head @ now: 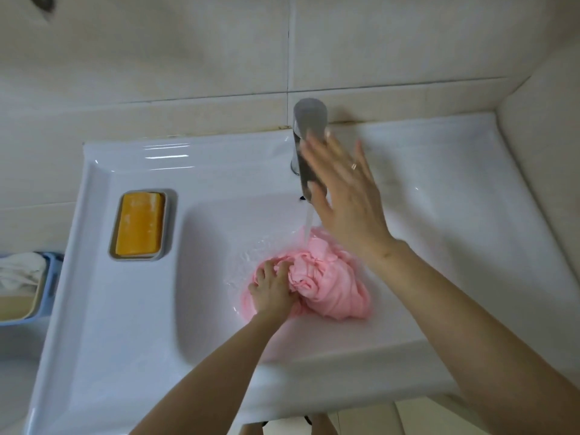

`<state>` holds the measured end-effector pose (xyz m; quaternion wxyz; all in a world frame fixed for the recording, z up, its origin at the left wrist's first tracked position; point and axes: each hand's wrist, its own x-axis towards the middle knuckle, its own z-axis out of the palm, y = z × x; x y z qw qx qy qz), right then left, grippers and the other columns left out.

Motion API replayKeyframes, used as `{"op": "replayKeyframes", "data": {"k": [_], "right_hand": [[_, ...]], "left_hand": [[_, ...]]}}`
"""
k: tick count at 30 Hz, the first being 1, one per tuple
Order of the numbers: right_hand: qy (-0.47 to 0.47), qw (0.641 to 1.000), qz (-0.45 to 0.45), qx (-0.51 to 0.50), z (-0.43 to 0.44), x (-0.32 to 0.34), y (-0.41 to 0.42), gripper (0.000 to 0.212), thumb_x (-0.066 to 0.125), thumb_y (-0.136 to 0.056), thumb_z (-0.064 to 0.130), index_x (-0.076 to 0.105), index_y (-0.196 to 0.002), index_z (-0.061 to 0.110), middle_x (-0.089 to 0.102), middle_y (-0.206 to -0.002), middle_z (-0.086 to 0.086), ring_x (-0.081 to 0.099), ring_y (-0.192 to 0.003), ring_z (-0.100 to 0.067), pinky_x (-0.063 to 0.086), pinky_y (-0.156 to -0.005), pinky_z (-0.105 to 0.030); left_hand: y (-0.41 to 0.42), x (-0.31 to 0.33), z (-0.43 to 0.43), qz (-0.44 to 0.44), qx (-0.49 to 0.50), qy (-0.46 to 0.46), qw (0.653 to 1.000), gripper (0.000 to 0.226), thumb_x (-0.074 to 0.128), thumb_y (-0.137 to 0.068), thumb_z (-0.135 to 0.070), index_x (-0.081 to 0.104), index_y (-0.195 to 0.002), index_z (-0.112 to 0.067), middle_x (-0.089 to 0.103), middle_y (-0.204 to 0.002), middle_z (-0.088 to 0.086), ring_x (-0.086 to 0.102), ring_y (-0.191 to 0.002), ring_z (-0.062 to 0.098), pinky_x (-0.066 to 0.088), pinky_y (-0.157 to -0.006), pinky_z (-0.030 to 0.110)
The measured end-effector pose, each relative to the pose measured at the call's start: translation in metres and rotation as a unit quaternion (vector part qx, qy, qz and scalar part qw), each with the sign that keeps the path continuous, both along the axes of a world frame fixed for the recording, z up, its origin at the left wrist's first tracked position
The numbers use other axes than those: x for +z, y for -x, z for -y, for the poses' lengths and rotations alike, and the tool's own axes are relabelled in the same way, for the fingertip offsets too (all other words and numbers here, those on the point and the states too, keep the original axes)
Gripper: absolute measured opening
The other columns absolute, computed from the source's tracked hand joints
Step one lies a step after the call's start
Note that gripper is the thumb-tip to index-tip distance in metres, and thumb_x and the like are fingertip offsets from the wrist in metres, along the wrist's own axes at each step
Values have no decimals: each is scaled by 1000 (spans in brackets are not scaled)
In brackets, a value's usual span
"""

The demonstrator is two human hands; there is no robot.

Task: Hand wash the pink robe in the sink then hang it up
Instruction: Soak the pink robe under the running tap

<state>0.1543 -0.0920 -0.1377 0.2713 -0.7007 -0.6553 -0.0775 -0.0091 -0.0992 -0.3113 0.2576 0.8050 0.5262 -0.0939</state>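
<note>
Item 1. Pink fabric robe (329, 284): bunched into a wet heap at the bottom of the basin, right of centre. It lies directly under the running water, likely so that the folds soak through.

Item 2. Left hand (273, 290): low in the basin on the heap's left side, fingers bent into the folds and gripping the cloth. This probably keeps the bundle pinned under the flow.

Item 3. Right hand (348, 199): raised above the robe, fingers straight and spread wide, holding nothing; a ring shows on one finger. It sits just in front of the tap. It is blurred, so contact with the tap cannot be told. Judged purpose: adjusting or closing the flow.

Item 4. Tall cylindrical chrome tap (309, 120): fixed at the back of the basin, with a thin stream of water (308, 224) falling onto the robe's upper edge.

Item 5. White glazed ceramic sink (125, 309): broad flat rim, with shallow water rippling around the robe.

Item 6. Orange rectangular bar of soap (139, 227): in a grey-rimmed soap dish (169, 221) on the left rim, near the basin.

Item 7. Blue plastic basket (51, 277): at the left edge, beyond the sink, holding white cloth (18, 274).

Status, as a judgement: wetting or rinsing stage; hanging up not yet done
</note>
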Motion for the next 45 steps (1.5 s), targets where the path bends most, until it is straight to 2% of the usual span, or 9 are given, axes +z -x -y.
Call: {"op": "replayKeyframes", "data": {"k": [8, 12, 15, 23, 29, 38, 40, 42, 45], "right_hand": [[-81, 916, -331, -211, 43, -37, 16, 50, 55, -82, 11, 55, -131, 21, 57, -131, 4, 51, -118, -23, 40, -99, -37], [397, 886, -236, -47, 78, -116, 26, 119, 79, -61, 44, 1, -150, 35, -10, -158, 6, -9, -145, -34, 11, -113, -60], [511, 842, -173, 11, 82, -151, 33, 131, 81, -62, 52, -21, -144, 40, -37, -151, 5, -29, -140, -28, 0, -109, -66], [450, 824, -342, -26, 66, -160, 71, 44, 70, -71, 23, 65, -115, 20, 65, -118, -5, 57, -113, -24, 41, -101, -34], [431, 721, -528, -127, 57, -156, 76, 16, 52, -91, 23, 66, -100, 23, 66, -112, -8, 59, -104, -24, 45, -94, -29], [252, 565, -752, -227, 48, -147, 69, 40, 43, -90, 34, 65, -90, 0, 63, -79, -16, 65, -80, -33, 52, -71, -35], [232, 592, -714, -294, 39, -151, 68, 39, 43, -93, 40, 63, -100, 8, 65, -88, -12, 63, -88, -31, 53, -75, -37], [295, 731, -520, -328, 40, -151, 62, 43, 51, -88, 39, 52, -124, 15, 56, -119, -12, 51, -113, -33, 44, -95, -40], [251, 866, -335, -271, 56, -155, 48, 67, 51, -81, 56, 32, -142, 37, 21, -154, -3, 24, -139, -25, 28, -110, -43]], "left_hand": [[14, 17, -15, 38, 51, 112, 992, 58, 68, -71, -33, 49, -123, -18, 52, -121, 12, 53, -109, 34, 47, -85, 36], [38, 37, -27, 137, -23, 261, 955, 73, 68, -44, -56, 59, -109, -25, 67, -103, -2, 63, -94, 14, 45, -77, 19], [52, 46, -25, 204, -99, 316, 921, 43, 71, -51, -49, 55, -89, -37, 62, -91, -13, 59, -81, -1, 47, -76, 17], [74, -5, -9, 108, -62, 28, 992, 129, 52, -38, -91, -3, -142, -37, 9, -156, 10, 6, -144, 31, 12, -114, 52], [61, -2, -14, 47, -200, 33, 978, 113, 31, -57, -84, 15, -150, -21, 9, -158, 1, 3, -146, 24, 11, -115, 55], [31, 19, 2, 296, 125, 123, 939, 127, 70, -42, -75, 16, -146, -26, 25, -149, 2, 29, -136, 17, 32, -107, 30], [27, 5, 0, 161, 13, 78, 984, 137, 56, -41, -87, 4, -150, -23, 7, -157, 10, 6, -145, 29, 16, -117, 44], [19, -5, 4, 30, -94, 13, 995, 128, 55, -48, -83, 2, -150, -28, -6, -157, 14, -7, -144, 35, 12, -113, 61], [1, -9, 14, 33, -131, -37, 990, 89, 52, -63, -70, 37, -142, -32, 28, -152, 16, 12, -141, 38, 24, -102, 68]]}}
